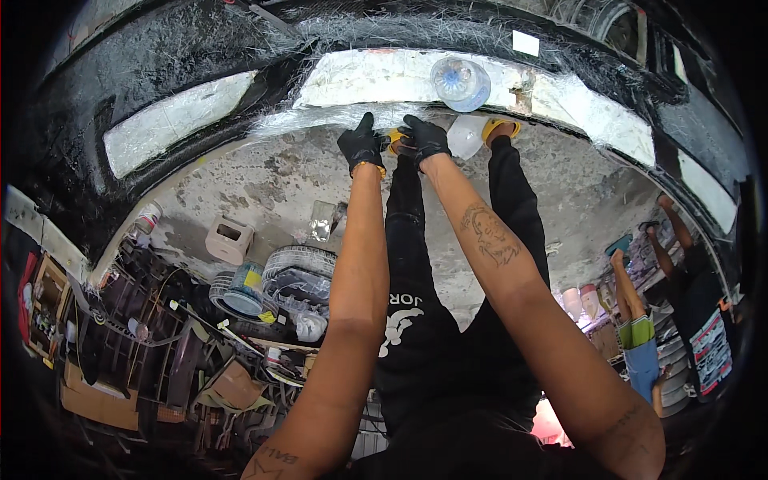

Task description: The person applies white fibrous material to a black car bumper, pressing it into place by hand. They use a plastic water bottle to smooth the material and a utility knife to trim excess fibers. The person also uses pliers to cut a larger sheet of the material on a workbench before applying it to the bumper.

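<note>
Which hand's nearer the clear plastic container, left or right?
Right. The right hand is just below and slightly left of the clear plastic container in the picture; the left hand is also lower, but farther left.

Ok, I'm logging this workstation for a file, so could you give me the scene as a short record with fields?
Left hand: black-gloved, at the near edge of the panel, beside pale strands; grip unclear
Right hand: black-gloved, by the same edge; grip unclear
Panel: large, black, with white areas
On panel: clear round container, small white square
Floor, left: beige stool-like item, tyre
Others nearby: two people, right side
</note>
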Demonstrator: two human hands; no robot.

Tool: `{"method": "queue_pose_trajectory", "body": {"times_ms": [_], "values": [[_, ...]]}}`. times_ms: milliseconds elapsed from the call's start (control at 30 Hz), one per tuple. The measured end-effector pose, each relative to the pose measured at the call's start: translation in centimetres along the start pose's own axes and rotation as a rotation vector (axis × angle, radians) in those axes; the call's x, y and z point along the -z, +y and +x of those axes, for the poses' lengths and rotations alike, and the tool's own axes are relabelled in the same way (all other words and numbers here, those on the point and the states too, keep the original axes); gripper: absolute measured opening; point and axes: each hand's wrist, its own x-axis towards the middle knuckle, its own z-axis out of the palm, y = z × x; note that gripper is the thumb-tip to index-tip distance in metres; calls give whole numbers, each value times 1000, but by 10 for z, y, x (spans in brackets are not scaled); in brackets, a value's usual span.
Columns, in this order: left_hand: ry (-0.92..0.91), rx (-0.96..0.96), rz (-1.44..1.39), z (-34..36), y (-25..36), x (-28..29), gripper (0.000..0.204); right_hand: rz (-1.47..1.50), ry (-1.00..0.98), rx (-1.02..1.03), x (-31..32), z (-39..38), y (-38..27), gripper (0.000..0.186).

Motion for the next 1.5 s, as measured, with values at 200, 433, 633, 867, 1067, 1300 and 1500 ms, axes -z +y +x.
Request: {"method": "queue_pose_trajectory", "body": {"times_ms": [200,433,633,867,1067,1300,1500], "values": [[0,-47,-40,6,1,-9,29,12,10,36,-9,2,-7,24],[-51,80,133,-9,18,3,38,-91,25,69,-4,3,3,24],[-193,-1067,851,-51,25,44,30,-50,31,101,-4,5,4,26],[-597,-1468,1494,8,21,32,52,-1,13,127,-8,4,4,20],[-774,-1494,1508,30,21,16,50,-5,59,109,-10,7,2,21],[-787,-1434,1618,35,23,10,47,-33,94,88,-15,7,-5,25],[-779,-1446,1480,40,24,5,43,-23,91,81,-20,7,-7,29]]}}
